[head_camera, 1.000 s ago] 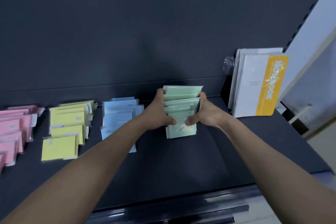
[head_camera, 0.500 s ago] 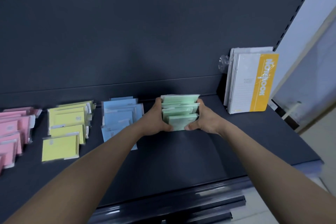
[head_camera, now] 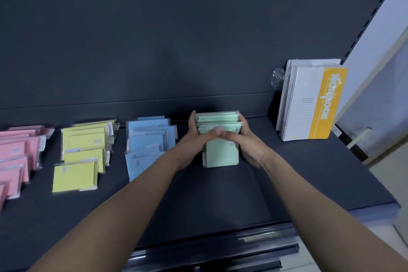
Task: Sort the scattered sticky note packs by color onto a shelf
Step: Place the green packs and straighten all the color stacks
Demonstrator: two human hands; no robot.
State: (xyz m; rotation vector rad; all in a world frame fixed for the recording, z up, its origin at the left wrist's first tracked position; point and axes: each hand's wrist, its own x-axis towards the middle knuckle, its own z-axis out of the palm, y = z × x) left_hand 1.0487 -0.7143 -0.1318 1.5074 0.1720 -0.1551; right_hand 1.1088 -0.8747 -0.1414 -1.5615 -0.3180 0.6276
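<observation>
The left hand [head_camera: 191,142] and the right hand [head_camera: 248,142] are gripping the row of green packs [head_camera: 220,154] from either side, fingers curling round its edges and thumbs meeting across the front. The green packs are sitting on the dark shelf [head_camera: 220,201], between the blue packs [head_camera: 148,139] and the notebooks [head_camera: 309,104] leaning at the right. The yellow packs [head_camera: 84,150] and pink packs [head_camera: 15,154] are lying further left.

The shelf [head_camera: 220,201] is dark slate blue. Pink packs [head_camera: 19,150] sit at nine o'clock, then yellow packs [head_camera: 86,141], pale blue packs [head_camera: 150,139] and mint green packs [head_camera: 221,154] at centre (some bear small dark print). At two o'clock, the notebook [head_camera: 304,104] is white, faintly lined, with a yellow band lettered in white.
</observation>
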